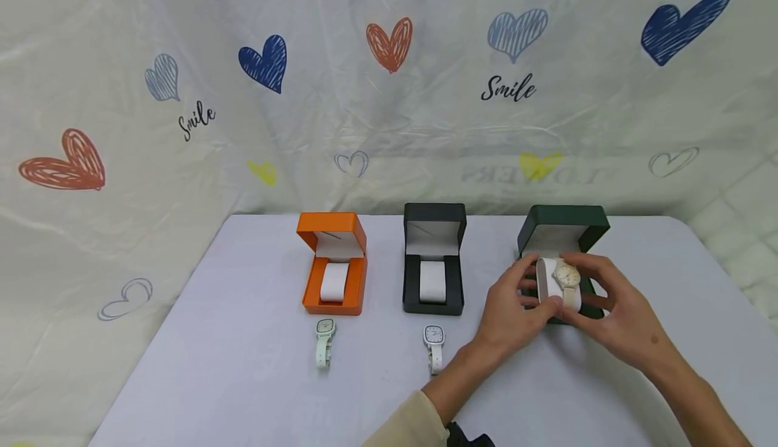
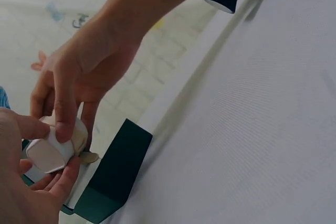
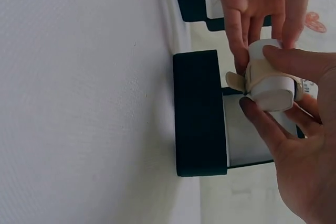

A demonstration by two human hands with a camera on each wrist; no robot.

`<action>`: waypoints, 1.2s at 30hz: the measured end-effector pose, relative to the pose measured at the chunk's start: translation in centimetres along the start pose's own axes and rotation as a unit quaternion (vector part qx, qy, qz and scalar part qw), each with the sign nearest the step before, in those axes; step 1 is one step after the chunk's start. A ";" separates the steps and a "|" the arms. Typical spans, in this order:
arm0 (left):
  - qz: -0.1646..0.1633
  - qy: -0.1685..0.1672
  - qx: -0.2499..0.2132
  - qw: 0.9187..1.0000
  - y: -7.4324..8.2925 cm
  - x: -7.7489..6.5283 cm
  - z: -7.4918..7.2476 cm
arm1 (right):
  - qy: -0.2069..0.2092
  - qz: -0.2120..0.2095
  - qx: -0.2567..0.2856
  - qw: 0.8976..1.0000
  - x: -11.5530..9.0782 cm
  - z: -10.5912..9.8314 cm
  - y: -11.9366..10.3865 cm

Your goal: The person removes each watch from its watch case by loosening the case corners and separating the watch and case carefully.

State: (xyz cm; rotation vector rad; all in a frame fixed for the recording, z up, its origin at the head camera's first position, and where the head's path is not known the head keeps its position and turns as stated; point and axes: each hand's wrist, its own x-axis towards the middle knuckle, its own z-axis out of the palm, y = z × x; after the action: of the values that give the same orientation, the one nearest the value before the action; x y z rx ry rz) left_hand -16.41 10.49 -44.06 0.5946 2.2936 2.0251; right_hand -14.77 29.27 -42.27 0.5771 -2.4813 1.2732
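Observation:
Over the open dark green watch box (image 1: 562, 221), both hands hold a white watch cushion (image 1: 546, 278) with a cream-strapped wristwatch (image 1: 568, 275) around it. My left hand (image 1: 510, 308) grips the cushion's left side between thumb and fingers. From the other side my right hand (image 1: 620, 312) pinches cushion and strap, thumb in front and fingers behind. In the right wrist view the cream strap (image 3: 260, 72) wraps the cushion, and one strap end (image 3: 235, 81) sticks out loose. Whether the strap is fastened cannot be seen.
An orange watch box (image 1: 308, 285) and a black watch box (image 1: 411, 292) stand open to the left, each with a white cushion inside. A pale green watch (image 1: 325, 342) and a white watch (image 1: 434, 348) lie before them on the white table (image 1: 255, 366). A heart-printed sheet (image 1: 389, 109) hangs behind.

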 end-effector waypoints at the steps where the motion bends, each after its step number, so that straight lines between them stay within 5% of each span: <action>1: -0.001 -0.002 -0.001 1.000 0.0 0.0 0.0 | 0.001 -0.001 0.001 1.000 0.0 0.0 -0.1; 19: -0.039 -0.006 -0.055 0.998 -0.2 0.1 -0.3 | -0.013 -0.020 -0.006 1.000 -0.7 0.2 0.1; 36: -0.025 -0.007 -0.055 0.998 -0.2 0.0 -0.6 | 0.000 -0.046 0.006 0.999 -1.1 0.5 0.0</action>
State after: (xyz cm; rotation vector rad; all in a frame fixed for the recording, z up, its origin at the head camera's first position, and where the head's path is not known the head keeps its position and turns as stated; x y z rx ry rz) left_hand -16.62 9.91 -44.15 0.5370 2.1499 2.0995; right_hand -13.82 29.11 -43.05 0.6846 -2.4196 1.2535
